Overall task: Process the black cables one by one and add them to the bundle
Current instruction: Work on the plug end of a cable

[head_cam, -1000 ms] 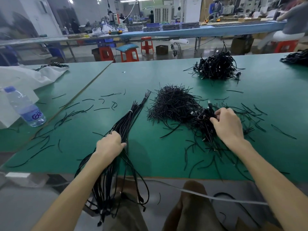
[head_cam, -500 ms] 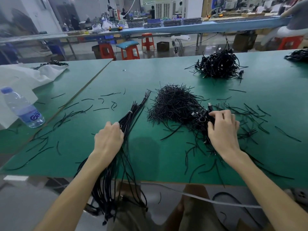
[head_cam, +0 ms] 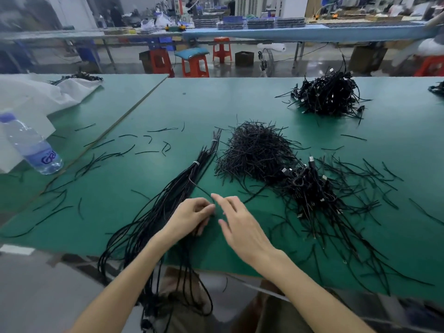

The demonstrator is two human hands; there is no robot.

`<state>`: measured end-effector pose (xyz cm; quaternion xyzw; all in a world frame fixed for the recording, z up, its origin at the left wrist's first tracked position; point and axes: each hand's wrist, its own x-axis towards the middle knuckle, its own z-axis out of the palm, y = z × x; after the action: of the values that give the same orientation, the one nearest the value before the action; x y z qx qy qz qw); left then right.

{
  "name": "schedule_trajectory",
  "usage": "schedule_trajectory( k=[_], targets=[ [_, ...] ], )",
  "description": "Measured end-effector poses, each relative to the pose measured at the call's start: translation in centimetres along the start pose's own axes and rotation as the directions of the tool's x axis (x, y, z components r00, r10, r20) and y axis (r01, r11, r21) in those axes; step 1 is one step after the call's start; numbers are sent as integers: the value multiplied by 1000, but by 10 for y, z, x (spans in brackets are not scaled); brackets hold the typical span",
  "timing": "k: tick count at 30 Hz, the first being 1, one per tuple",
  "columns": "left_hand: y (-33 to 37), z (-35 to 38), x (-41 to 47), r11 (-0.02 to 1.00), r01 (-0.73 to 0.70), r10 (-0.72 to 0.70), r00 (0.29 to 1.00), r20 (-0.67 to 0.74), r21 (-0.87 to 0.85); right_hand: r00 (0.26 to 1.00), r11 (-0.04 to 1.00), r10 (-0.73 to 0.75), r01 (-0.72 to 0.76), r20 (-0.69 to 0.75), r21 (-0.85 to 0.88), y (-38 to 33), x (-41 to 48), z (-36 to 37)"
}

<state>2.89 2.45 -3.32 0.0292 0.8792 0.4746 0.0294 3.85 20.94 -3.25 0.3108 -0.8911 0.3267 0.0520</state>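
Near edge: a green table mat (head_cam: 240, 104) covers the bench at which I sit. The bundle (head_cam: 182, 179) of long black cables lies aslant on it, left of centre, tied with pale bands near its far end, while its near end hangs over the edge towards my lap.

Middle ground: a dense pile of short black ties (head_cam: 254, 150) sits just right of the bundle's far end. Touching that pile is a tangle of loose black cables (head_cam: 310, 188) with plugs showing, and it spreads towards the near right. Short black offcuts (head_cam: 144, 152) are scattered over the mat. A water bottle (head_cam: 31, 145) lies tilted at the left, beside a white cloth (head_cam: 40, 94).

Far: a second heap of black cables (head_cam: 329, 94) rests well apart at the back right. Beyond the table stand orange stools (head_cam: 194, 66) and a long blue workbench (head_cam: 288, 33) bearing stacked trays.

Hands: they are close together at the bundle's right side. My left hand (head_cam: 189, 218) rests on the bundle with its fingers curled, and thumb and forefinger pinch a thin black strand (head_cam: 201, 188) that curves out of the bundle. My right hand (head_cam: 240, 227) hovers just beside it with loose, extended fingers, gripping nothing; its forefinger is next to the left fingertips, though blur hides whether they touch.
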Motion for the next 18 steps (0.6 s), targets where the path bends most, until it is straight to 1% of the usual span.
schedule_trajectory(
  k=[1, 3, 4, 6, 8, 10, 13, 18],
  targets=[
    [-5, 1, -3, 999, -25, 23, 999, -40, -33, 1000, 1000, -14, 14, 14, -7, -2, 2, 8],
    [-10, 3, -5, 997, -48, 42, 995, -91, -67, 998, 994, -55, 57, 29, -88, -5, 2, 24],
    [-11, 4, -5, 996, -45, 38, 994, -104, -73, 998, 989, -65, 66, 17, -135, -6, 1, 29],
    [-12, 5, -4, 995, -24, 13, 993, -114, -100, 999, 986, -45, 39, -31, -163, -5, 3, 35],
    [-12, 5, -4, 993, -17, 5, 995, -102, -114, 998, 987, -30, 20, -59, -162, -4, 4, 38],
    [-11, 6, -3, 992, -19, 8, 996, -84, -126, 997, 985, -44, 31, -71, -169, -2, 5, 39],
    [-9, 5, -3, 995, -16, 10, 998, -66, -98, 999, 991, -10, 3, -50, -135, 2, 7, 40],
    [-8, 2, -6, 992, 17, -12, 999, 35, -127, 999, 991, 31, -36, -37, -131, 3, 8, 39]
  ],
)
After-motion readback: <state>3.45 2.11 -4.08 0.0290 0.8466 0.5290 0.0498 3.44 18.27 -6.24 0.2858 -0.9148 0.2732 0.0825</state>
